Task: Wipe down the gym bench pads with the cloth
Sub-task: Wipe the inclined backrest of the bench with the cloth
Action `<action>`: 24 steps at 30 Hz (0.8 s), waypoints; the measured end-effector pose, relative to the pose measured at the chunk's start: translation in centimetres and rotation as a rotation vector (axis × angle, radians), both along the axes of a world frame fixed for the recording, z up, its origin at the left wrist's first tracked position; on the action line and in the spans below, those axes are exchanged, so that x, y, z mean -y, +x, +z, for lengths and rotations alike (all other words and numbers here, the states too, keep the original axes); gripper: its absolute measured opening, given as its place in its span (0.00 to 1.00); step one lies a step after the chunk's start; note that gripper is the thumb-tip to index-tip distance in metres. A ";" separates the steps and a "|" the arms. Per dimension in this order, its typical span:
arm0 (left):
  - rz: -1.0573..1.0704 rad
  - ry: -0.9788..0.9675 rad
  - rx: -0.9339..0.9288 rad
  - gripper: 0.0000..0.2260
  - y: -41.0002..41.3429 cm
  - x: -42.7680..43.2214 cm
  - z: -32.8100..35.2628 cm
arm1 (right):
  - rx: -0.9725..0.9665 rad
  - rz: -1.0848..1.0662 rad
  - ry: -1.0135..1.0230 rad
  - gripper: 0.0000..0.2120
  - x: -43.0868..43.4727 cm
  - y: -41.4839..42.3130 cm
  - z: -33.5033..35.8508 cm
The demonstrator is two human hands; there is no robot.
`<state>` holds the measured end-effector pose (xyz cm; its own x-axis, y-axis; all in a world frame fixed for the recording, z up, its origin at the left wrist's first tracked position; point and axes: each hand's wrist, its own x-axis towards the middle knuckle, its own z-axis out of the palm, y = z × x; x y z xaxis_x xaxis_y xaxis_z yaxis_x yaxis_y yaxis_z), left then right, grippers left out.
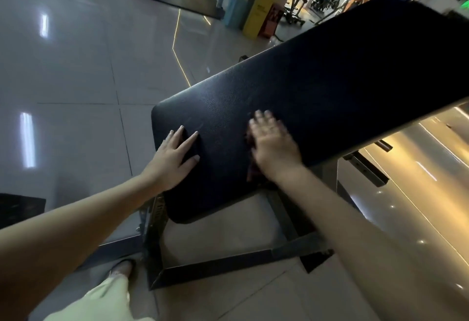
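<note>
from my feed i see the black pad [317,87] running from the near centre up to the far right, tilted, its near end rounded. my left hand [175,154] lies flat on the pad's near left corner, fingers straight and spread, thumb angled out to the right, holding nothing. my right hand [274,143] lies palm down on the pad to the right of it, the two well apart. its fingers are straight and close together, a little blurred.

the cloth [253,172] is dark reddish and sits under the right hand, pressed flat against the pad. only a strip of it shows along the hand's left side and below the wrist, near the pad's near edge. i cannot tell how far it reaches beneath the palm.

below the pad a dark metal frame [218,265] rests on the glossy tiled floor [76,67]. at the lower left a pale trouser leg [101,298] and a shoe [121,268] stand beside the frame. a yellow pillar [264,1] stands far back.
</note>
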<state>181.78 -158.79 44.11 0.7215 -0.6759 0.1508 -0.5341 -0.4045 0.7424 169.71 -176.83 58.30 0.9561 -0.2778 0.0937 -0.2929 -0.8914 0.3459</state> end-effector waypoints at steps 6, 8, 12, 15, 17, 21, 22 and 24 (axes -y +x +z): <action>-0.104 0.022 0.151 0.35 -3.4 4.7 3.9 | 0.431 -0.511 -0.102 0.29 10.5 -2.5 9.6; -0.094 0.007 0.155 0.36 -2.9 5.8 4.6 | 0.526 -0.589 -0.104 0.31 7.4 -1.6 6.5; -0.139 0.008 0.197 0.32 0.8 7.3 5.6 | 0.406 -0.383 -0.042 0.36 -3.6 -0.6 -2.9; -0.151 -0.016 0.214 0.28 3.4 8.3 6.2 | 0.190 -0.207 0.026 0.35 -8.2 -1.2 -6.7; -0.150 -0.016 0.220 0.26 4.4 9.5 6.9 | 0.111 -0.130 0.022 0.30 -6.6 -1.4 -5.6; -0.161 -0.029 0.224 0.29 5.1 12.5 8.5 | 0.103 -0.182 -0.125 0.30 4.2 -1.8 3.1; -0.162 -0.036 0.235 0.28 5.3 13.2 8.7 | 0.147 -0.277 -0.149 0.31 7.9 -2.0 6.5; -0.170 -0.033 0.251 0.29 5.6 14.3 9.2 | 0.243 -0.504 -0.157 0.30 13.8 -2.5 12.6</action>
